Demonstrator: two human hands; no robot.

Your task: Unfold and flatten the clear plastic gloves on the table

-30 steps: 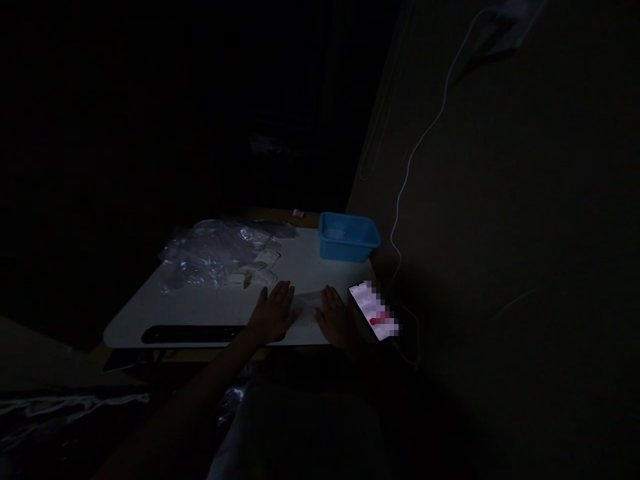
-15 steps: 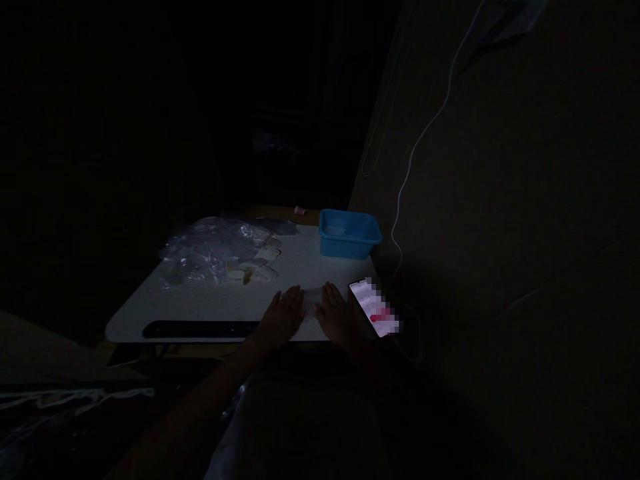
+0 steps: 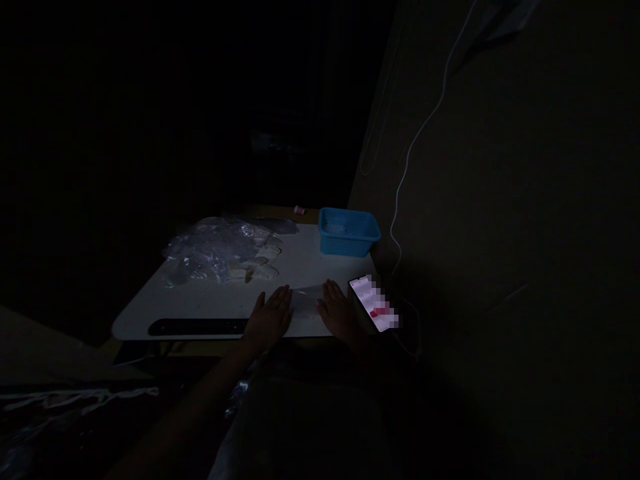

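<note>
A clear plastic bag or sheet (image 3: 307,301) lies flat on the white table (image 3: 210,303) near its front edge. My left hand (image 3: 271,316) rests flat on its left side, fingers stretched out. On its right side lies my right hand (image 3: 336,312), also flat with fingers extended. Just right of that hand is a phone (image 3: 367,298) with a lit screen. The dim light hides the finer details of the plastic.
A heap of clear plastic bags (image 3: 210,250) covers the table's back left, with pale pieces (image 3: 255,269) beside it. At the back right stands a blue basin (image 3: 349,247). A small pinkish cup-like item (image 3: 299,210) sits behind. A white cable (image 3: 407,157) hangs along the wall.
My left hand has slid left, away from my right hand, so more of the clear plastic shows between them. My right hand has stayed about where it was.
</note>
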